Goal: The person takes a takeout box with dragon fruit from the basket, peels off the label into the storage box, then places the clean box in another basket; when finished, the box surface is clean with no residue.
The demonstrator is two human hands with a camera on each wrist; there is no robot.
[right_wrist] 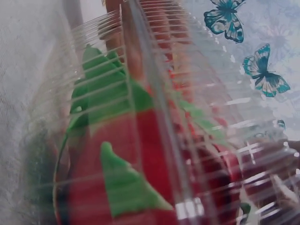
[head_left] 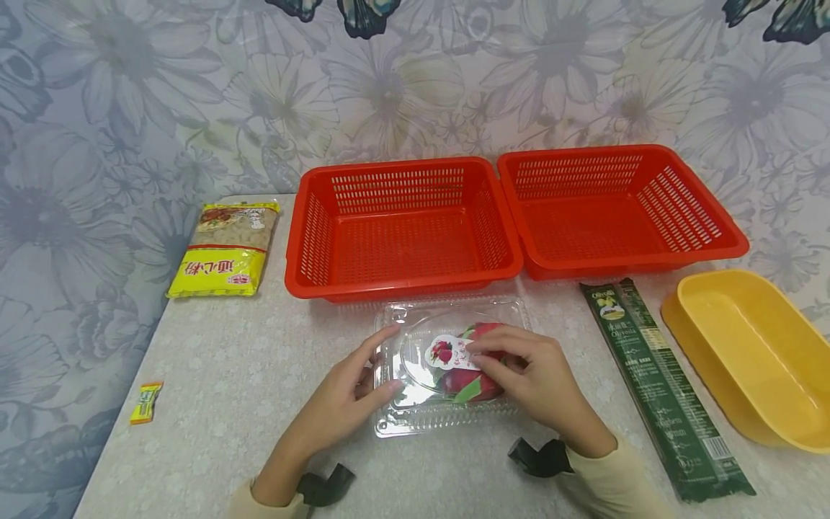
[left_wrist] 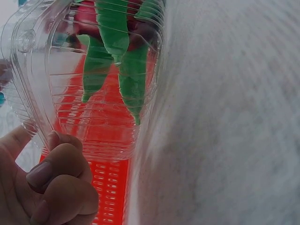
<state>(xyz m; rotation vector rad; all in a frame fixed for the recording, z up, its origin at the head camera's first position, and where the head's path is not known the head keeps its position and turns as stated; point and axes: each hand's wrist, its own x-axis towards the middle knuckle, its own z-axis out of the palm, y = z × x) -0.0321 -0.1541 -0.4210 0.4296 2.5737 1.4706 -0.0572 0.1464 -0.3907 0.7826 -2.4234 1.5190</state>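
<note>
A clear plastic clamshell box lies on the table in front of me, a red dragon fruit with green scales inside it. My left hand holds the box's left side, index finger near the far corner and thumb on the nearer part. Its other fingers are curled in the left wrist view. On the lid is a white label with a red fruit picture. Thumb and fingertips of my right hand pinch the label's right edge. The right wrist view is blurred, showing the dragon fruit through ribbed plastic.
Two red baskets stand behind the box. To the right lie a green spaghetti packet and a yellow basin. At left are a yellow pasta bag and a small yellow packet. A patterned wall rises behind.
</note>
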